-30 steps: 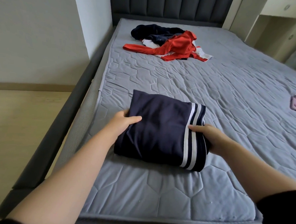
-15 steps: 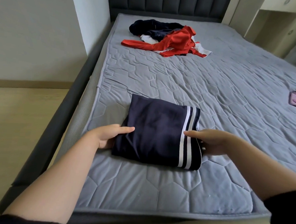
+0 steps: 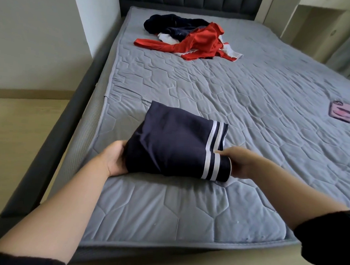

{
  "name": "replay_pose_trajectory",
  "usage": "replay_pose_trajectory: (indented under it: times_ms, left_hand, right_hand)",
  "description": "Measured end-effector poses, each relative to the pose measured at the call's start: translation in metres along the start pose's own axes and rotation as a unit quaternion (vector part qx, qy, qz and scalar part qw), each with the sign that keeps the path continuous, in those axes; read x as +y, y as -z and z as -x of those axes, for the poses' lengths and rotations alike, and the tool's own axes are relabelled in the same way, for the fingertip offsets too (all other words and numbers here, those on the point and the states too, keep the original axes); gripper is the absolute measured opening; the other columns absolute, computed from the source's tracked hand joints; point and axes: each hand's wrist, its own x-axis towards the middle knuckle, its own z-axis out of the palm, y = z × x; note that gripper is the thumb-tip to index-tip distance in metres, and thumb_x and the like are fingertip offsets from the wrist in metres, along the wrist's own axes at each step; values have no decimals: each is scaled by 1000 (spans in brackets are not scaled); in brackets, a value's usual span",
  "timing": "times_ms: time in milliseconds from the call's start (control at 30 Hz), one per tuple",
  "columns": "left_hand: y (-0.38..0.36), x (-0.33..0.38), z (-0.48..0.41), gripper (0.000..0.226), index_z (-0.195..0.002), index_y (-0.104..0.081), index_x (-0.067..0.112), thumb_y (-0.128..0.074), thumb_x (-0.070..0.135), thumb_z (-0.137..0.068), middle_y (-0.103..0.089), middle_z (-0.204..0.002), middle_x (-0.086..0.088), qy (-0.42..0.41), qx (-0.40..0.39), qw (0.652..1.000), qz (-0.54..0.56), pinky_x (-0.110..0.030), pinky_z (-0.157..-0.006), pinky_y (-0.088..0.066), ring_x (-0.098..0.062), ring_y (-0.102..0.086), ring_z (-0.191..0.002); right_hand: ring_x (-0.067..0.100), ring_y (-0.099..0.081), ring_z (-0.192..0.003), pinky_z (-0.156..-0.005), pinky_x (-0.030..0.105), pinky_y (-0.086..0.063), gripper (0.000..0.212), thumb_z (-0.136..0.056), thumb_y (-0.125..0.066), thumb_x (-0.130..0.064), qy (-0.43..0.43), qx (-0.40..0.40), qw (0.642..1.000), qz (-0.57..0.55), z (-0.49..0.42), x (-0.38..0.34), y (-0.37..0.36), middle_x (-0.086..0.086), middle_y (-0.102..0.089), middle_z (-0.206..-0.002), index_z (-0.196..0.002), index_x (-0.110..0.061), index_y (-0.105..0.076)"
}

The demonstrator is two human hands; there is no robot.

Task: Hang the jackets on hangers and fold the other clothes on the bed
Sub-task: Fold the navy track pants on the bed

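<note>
A folded navy garment [image 3: 175,144] with two white stripes lies near the foot of the grey quilted mattress [image 3: 253,92]. My left hand [image 3: 113,159] grips its near left edge, fingers tucked beneath the cloth. My right hand [image 3: 236,162] holds the near right corner by the stripes, thumb on top. The garment's near edge is raised off the mattress. A loose pile of clothes [image 3: 187,36], dark navy, red and white, lies by the headboard.
A small pink item [image 3: 342,109] rests on the mattress at the right. The dark bed frame [image 3: 69,114] runs along the left, with wooden floor [image 3: 17,144] beyond. A padded headboard [image 3: 187,0] and pale cabinets [image 3: 325,24] stand behind.
Both hands slid from the garment's sides toward its near edge and took hold; the near edge has lifted off the mattress. The view tilted slightly.
</note>
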Motion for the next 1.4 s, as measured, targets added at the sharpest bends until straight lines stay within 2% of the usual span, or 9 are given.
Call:
replay_pose_trajectory:
  times_ms: [100, 233, 333, 467, 933, 1033, 1100, 1200, 1400]
  left_hand:
    - [5, -3, 3, 33, -93, -76, 5, -48, 20, -82, -71, -100, -15, -8, -9, 1000, 4, -40, -66, -60, -28, -71, -86]
    - [12, -5, 8, 31, -93, -77, 11, -54, 26, -78, -72, -99, -11, -22, -35, 999, -19, -36, -68, -60, -23, -71, -87]
    - [9, -4, 8, 31, -81, -78, 9, -49, 20, -87, -74, -88, -11, -13, -26, 998, -57, -32, -62, -59, -21, -72, -77]
    - [-2, -4, 10, 42, -91, -74, 1, -33, 13, -98, -71, -97, -17, 3, -9, 997, -82, -34, -73, -58, -27, -70, -84]
    - [-16, 19, 37, 31, -91, -63, 0, -33, -5, -91, -70, -71, -13, 106, 48, 883, -454, -27, -52, -57, -23, -68, -58]
    - [-27, 30, 30, 28, -85, -62, -3, -35, 3, -94, -65, -68, -20, 39, 153, 858, -488, -30, -48, -52, -29, -64, -54]
    - [-32, 36, 17, 30, -89, -60, -3, -39, 16, -98, -64, -87, -23, -66, 243, 843, -476, -32, -63, -49, -29, -61, -70]
    - [-43, 28, 9, 64, -134, -51, 5, -41, 55, -94, -50, -139, -11, -122, 194, 881, -415, -36, -107, -35, -26, -49, -125]
    - [-42, 0, -2, 75, -136, -49, 12, -64, 58, -79, -58, -131, -5, -48, 124, 942, -308, -42, -109, -36, -26, -52, -123]
  right_hand:
    - [29, -63, -99, -81, 37, -51, 30, -94, -59, -21, 34, 91, 973, 211, 1, 0, -5, 16, -65, -116, -117, -2, -58]
    - [34, -47, -121, -94, 40, -39, 54, -92, -56, -32, 321, 299, 760, 480, 10, -9, -22, 14, -50, -134, -136, -7, -39]
    - [31, -28, -139, -114, 46, -23, 82, -80, -63, -51, 495, 165, 653, 549, 28, 0, -57, 13, -33, -150, -146, -13, -33]
    - [27, 2, -148, -111, 63, -3, 107, -73, -56, -72, 416, 87, 529, 734, 17, 41, -99, 8, 2, -161, -153, -27, -1]
    - [14, 8, -148, -113, 62, 4, 104, -75, -48, -76, 272, 40, 641, 716, -5, 21, -82, -5, 9, -161, -153, -26, 0]
    - [11, -1, -148, -120, 40, -3, 92, -75, -62, -67, 273, -61, 774, 568, 5, 0, -69, 0, -5, -162, -150, -26, -27]
    - [14, -22, -144, -115, 24, -15, 66, -80, -70, -47, 365, 63, 836, 405, 4, -12, -56, 5, -28, -155, -136, -19, -50]
    - [23, -43, -128, -109, 33, -33, 64, -83, -71, -35, 313, 271, 868, 275, -10, -5, -32, 9, -46, -140, -135, -8, -45]
    - [19, -69, -88, -72, 31, -52, 52, -76, -75, -47, 65, 95, 993, -24, -23, 14, -6, 6, -72, -104, -112, -12, -63]
